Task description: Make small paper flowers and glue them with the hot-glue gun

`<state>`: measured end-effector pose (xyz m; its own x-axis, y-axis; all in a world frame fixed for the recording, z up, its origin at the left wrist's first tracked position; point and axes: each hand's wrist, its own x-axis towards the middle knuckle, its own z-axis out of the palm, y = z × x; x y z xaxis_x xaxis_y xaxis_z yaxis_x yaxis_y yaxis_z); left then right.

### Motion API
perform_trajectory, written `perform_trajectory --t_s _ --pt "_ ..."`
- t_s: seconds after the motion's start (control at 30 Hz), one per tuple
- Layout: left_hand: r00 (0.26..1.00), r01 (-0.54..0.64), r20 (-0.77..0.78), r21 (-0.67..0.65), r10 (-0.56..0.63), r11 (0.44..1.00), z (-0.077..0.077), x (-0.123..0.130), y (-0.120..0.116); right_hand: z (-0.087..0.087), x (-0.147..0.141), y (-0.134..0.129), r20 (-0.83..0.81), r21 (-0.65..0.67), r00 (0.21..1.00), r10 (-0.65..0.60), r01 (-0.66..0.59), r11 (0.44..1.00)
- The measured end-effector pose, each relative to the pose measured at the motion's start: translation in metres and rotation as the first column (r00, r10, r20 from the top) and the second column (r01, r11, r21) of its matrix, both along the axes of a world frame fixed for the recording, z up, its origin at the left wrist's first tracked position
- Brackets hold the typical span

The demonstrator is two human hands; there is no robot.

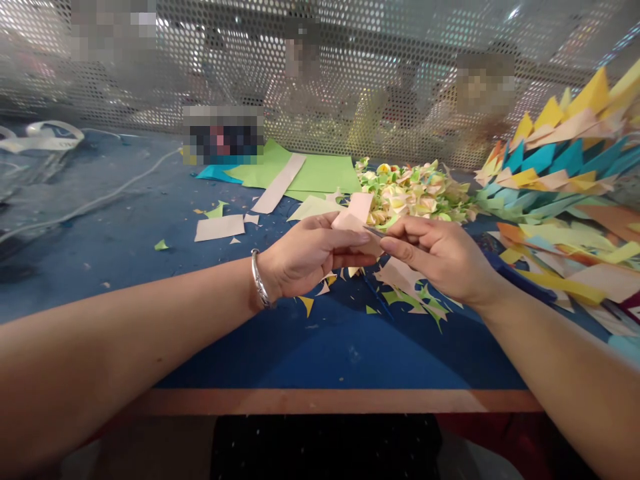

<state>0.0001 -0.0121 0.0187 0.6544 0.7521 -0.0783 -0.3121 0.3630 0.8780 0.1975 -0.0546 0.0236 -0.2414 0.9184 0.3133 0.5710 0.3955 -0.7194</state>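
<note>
Above the middle of the blue table, my left hand pinches a pale pink piece of paper between thumb and fingers. A silver bangle circles that wrist. Close beside it, my right hand is closed on a thin pointed metal tool, whose tip meets the paper near my left thumb. Most of this tool is hidden by my fingers, so its exact kind does not show. Under both hands lie pink and green paper offcuts with curved cut edges.
A heap of small paper flowers lies behind my hands, beside green sheets. Layered folded-paper points rise at right above coloured strips. A pink rectangle and a white cable lie left. A perforated metal screen stands behind.
</note>
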Motion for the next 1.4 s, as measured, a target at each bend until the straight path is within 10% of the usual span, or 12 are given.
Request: perform_trajectory --t_s 1.4 --pt "0.978 0.015 -0.21 0.15 0.018 0.989 0.0012 -0.0066 0.002 -0.002 0.0032 0.0004 -0.002 -0.071 1.0 0.0 0.0 0.998"
